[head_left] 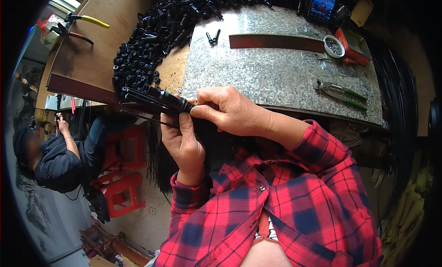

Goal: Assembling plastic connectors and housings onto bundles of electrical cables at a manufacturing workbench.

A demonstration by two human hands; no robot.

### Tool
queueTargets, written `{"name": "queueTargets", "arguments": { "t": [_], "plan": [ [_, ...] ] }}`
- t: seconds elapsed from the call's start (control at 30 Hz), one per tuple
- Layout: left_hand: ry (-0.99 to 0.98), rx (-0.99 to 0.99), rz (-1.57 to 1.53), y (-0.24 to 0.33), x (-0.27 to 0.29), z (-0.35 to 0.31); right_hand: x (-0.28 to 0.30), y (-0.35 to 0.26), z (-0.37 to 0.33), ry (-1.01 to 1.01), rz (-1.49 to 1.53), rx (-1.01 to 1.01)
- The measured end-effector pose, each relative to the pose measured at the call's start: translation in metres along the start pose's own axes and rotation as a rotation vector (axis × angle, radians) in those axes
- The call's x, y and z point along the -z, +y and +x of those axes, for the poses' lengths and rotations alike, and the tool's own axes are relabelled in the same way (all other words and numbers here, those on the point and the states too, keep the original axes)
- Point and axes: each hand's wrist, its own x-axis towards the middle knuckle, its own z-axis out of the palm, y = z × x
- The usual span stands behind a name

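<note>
A black umbrella frame (159, 99), a bundle of thin ribs around a tube with a notched collar, lies tilted across the table's near edge. Below the collar, my left hand (186, 145) is closed on it, thumb pressed against the tube's end. My right hand (230, 107) pinches at that same end, thumb and forefinger together; what is between the fingertips is too small to make out. Just beyond the hands is a large pile of black notched plastic umbrella runners (152, 46). One loose long rib (152, 119) sticks out beside my left fingers.
On the speckled stone slab (276, 78) are green-handled pliers (343, 94), a flat dark strip (276, 42), a small white bowl of metal bits (334, 46) and two black pieces (213, 37). A lit phone (322, 5) stands behind. Left, another person (64, 152) sits near red stools (122, 193).
</note>
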Motion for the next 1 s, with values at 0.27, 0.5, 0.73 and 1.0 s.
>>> {"name": "queueTargets", "arguments": {
  "t": [0.27,0.5,0.73,1.0],
  "plan": [
    [-0.009,0.046,0.012,0.005,-0.003,-0.001,0.0,0.011,0.006,-0.082,0.069,-0.078],
    [-0.048,0.063,0.149,0.008,-0.014,-0.004,-0.007,0.013,0.001,0.034,0.043,-0.067],
    [-0.024,0.076,0.21,0.012,-0.009,-0.002,-0.008,0.008,-0.006,-0.019,0.069,0.082],
    [-0.033,0.058,0.275,0.009,-0.006,-0.002,-0.006,0.018,0.0,-0.043,0.061,0.099]
  ]
}}
